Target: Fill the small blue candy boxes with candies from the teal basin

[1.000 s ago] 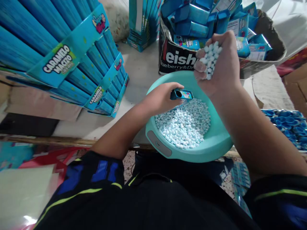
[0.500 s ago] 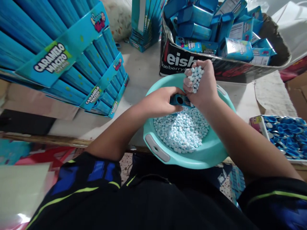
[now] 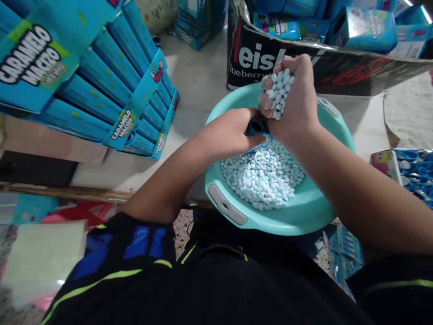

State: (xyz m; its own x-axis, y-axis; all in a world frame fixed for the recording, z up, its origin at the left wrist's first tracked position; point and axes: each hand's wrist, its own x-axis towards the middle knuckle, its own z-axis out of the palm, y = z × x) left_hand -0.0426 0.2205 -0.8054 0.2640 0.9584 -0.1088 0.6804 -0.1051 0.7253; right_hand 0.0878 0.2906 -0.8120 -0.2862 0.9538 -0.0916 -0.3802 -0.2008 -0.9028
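Note:
My left hand (image 3: 235,128) is closed around a small blue candy box (image 3: 256,127), whose dark open end faces up. Cupped tightly, my right hand (image 3: 301,101) holds a handful of small pale-blue and white candies (image 3: 280,92) just above and beside that box; the two hands touch or nearly touch. Both are over a turquoise tub (image 3: 314,212) with grey handle grips. A heap of the same loose candies (image 3: 264,178) lies in the tub below them. The far side of the box is hidden by my fingers and wrist.
Left of the tub stand stacked blue display cartons (image 3: 111,90) full of boxes. Behind it sits a black cardboard box (image 3: 253,58) filled with small blue boxes. At the right is a tray (image 3: 389,169) of blue and silver pieces. The table edge (image 3: 101,193) runs in front.
The view has shifted nearer the tub. The candy box has turned so its opening shows more and its printed side less. My right hand still grips the candies.

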